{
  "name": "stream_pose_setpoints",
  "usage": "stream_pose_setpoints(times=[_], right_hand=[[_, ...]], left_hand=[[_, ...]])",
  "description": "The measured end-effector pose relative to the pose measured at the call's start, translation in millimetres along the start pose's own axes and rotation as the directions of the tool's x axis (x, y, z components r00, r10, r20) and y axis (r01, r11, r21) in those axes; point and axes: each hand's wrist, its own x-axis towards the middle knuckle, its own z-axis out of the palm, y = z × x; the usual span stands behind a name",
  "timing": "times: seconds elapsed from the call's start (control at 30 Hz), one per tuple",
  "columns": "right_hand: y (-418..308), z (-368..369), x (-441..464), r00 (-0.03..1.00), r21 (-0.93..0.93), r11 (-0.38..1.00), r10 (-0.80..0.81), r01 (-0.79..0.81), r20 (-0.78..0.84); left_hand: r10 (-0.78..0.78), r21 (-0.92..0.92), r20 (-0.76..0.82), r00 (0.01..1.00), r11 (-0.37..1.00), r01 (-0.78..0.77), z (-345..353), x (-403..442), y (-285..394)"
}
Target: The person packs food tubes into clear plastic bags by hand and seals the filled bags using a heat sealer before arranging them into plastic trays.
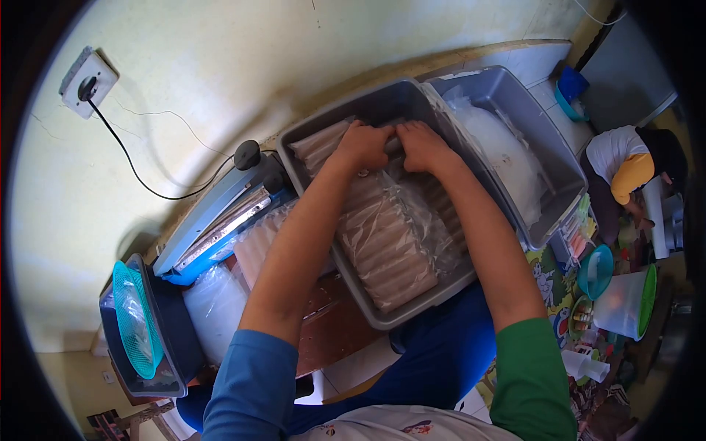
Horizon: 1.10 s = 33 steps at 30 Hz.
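Note:
My left hand (365,145) and my right hand (423,147) are close together near the far end of a grey plastic bin (382,320). Their fingers are curled, thumbs inward, on a clear plastic pack of light brown sticks (395,151); the fingertips are partly hidden. Nearer to me in the bin is another clear pack of brown sticks (386,250), its film wrinkled and shiny. A further pack (321,145) lies along the bin's left wall, beside my left hand.
Left of the bin stands a blue sealing machine (220,220), with more packs beside it. A dark tub (184,360) holds a turquoise basket (136,316). To the right, another grey bin (562,173) holds white plastic bags (500,151). A person (625,165) bends over items at far right.

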Motion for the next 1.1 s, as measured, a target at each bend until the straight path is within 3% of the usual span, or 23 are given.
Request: stream_pose_setpoints(times=[0.1,0.33,0.43,0.53,0.63,0.7,0.83,0.9,0.93,1.03,1.1], right_hand=[[-3.0,-13.3,-9.7,0.996,0.01,1.0,0.006,-0.007,0.085],[-5.7,-15.4,-42.8,0.996,-0.022,1.0,0.002,0.0,0.091],[-4.9,-19.1,-55.3,0.996,0.049,0.999,0.005,-0.01,0.094],[-0.5,-26.1,-70.4,0.983,0.196,0.979,-0.092,0.06,0.158],[8.6,-25.9,-80.4,0.996,0.303,0.949,-0.091,0.084,0.008],[10.8,-35.0,-87.4,0.997,0.301,0.95,0.07,-0.077,0.033],[4.5,-44.2,-101.4,0.995,0.282,0.955,0.091,-0.096,0.03],[-10.2,-62.1,-112.9,0.99,0.286,0.948,0.136,-0.14,0.034],[-16.7,-68.8,-118.8,0.99,0.288,0.948,0.133,-0.137,0.033],[-39.6,-91.3,-137.8,0.991,0.392,0.916,0.121,-0.086,-0.065],[-62.6,-104.0,-151.5,0.988,0.625,0.776,0.146,-0.085,-0.047]], left_hand=[[0.018,-0.119,-0.06,0.998,0.993,-0.025,14.5,1.2,-3.4],[0.056,-0.073,0.01,0.998,0.996,-0.055,4.0,-21.9,31.4],[0.061,-0.055,0.018,0.998,0.997,-0.06,5.0,-31.9,44.7],[-0.045,-0.11,0.054,0.998,0.993,0.05,1.9,-41.5,59.5],[-0.07,-0.074,-0.035,0.997,0.995,0.067,5.8,-47.1,63.5],[0.037,-0.034,-0.237,0.971,0.998,-0.047,11.8,-49.4,61.0],[-0.024,-0.101,-0.253,0.967,0.995,-0.002,2.0,-62.6,76.0],[-0.039,-0.317,-0.258,0.965,0.947,-0.047,-2.1,-73.6,79.9],[-0.04,-0.315,-0.258,0.965,0.948,-0.045,-7.8,-81.4,83.4],[-0.012,-0.437,-0.333,0.943,0.888,-0.143,-24.3,-106.7,88.8],[0.022,-0.443,-0.454,0.891,0.862,-0.247,-28.4,-126.3,87.3]])
